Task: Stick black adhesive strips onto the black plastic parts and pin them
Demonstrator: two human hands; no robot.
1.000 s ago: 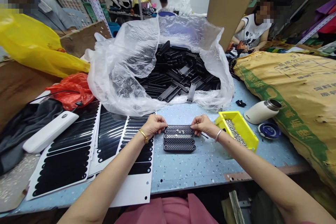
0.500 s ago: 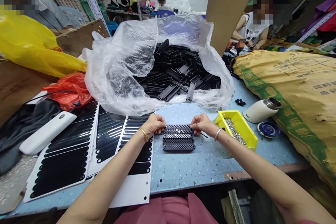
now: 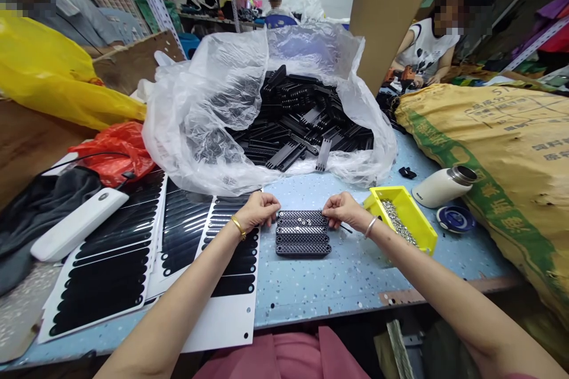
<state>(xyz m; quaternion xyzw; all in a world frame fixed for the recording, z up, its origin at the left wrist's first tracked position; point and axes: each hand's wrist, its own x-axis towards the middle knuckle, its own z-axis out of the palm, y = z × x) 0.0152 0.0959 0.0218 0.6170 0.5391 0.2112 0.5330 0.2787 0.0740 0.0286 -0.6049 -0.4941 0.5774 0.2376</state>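
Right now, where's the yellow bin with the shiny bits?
In the head view, the yellow bin sits right of centre on the blue table, between the right hand and the white bottle.

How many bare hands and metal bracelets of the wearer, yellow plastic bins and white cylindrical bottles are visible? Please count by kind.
Left hand, right hand: 2
Gold bracelet, silver bracelet: 2
Yellow plastic bin: 1
White cylindrical bottle: 1
Total: 6

gold bracelet [image 3: 239, 227]; silver bangle [image 3: 370, 226]; dusky pink clothing [image 3: 284, 358]
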